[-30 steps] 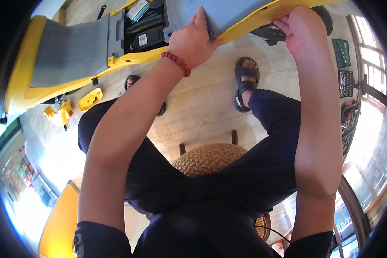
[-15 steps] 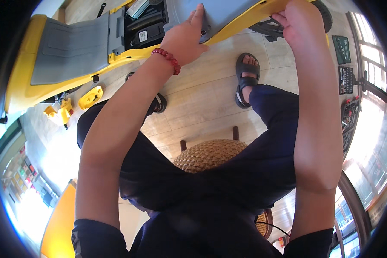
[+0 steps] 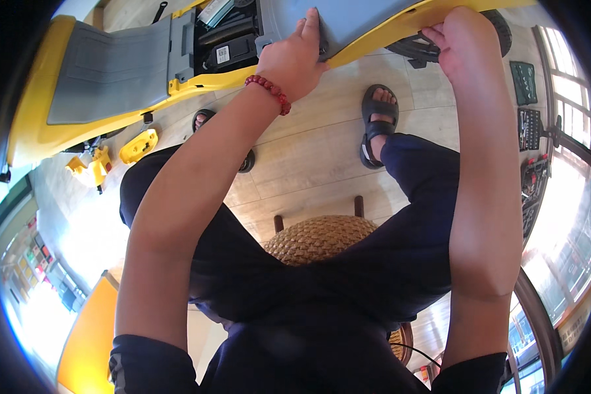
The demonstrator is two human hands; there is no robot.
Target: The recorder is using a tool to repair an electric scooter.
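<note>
A yellow and grey vehicle body (image 3: 111, 72) with a wheel (image 3: 414, 47) stretches across the top. My left hand (image 3: 292, 62), with a red bead bracelet (image 3: 269, 88) at its wrist, lies on the edge of a grey panel (image 3: 368, 23). Its forefinger points away and its thumb is spread. Just left of it gapes a compartment holding a black box (image 3: 233, 52). Farther right, my right hand (image 3: 463, 43) has bent fingers against the panel's yellow rim (image 3: 391, 33), beside the wheel. What its fingertips touch is partly hidden.
Yellow plastic parts (image 3: 139, 146) lie on the floor at left. Tool cases (image 3: 528, 129) line the right side by the window. A woven stool (image 3: 322, 240) sits beneath me, my sandalled feet (image 3: 379, 118) in front of it. An orange panel (image 3: 88, 335) stands at lower left.
Both hands have shifted slightly right and a little down in the picture, still at the panel. The panel's left edge also appears a little farther right.
</note>
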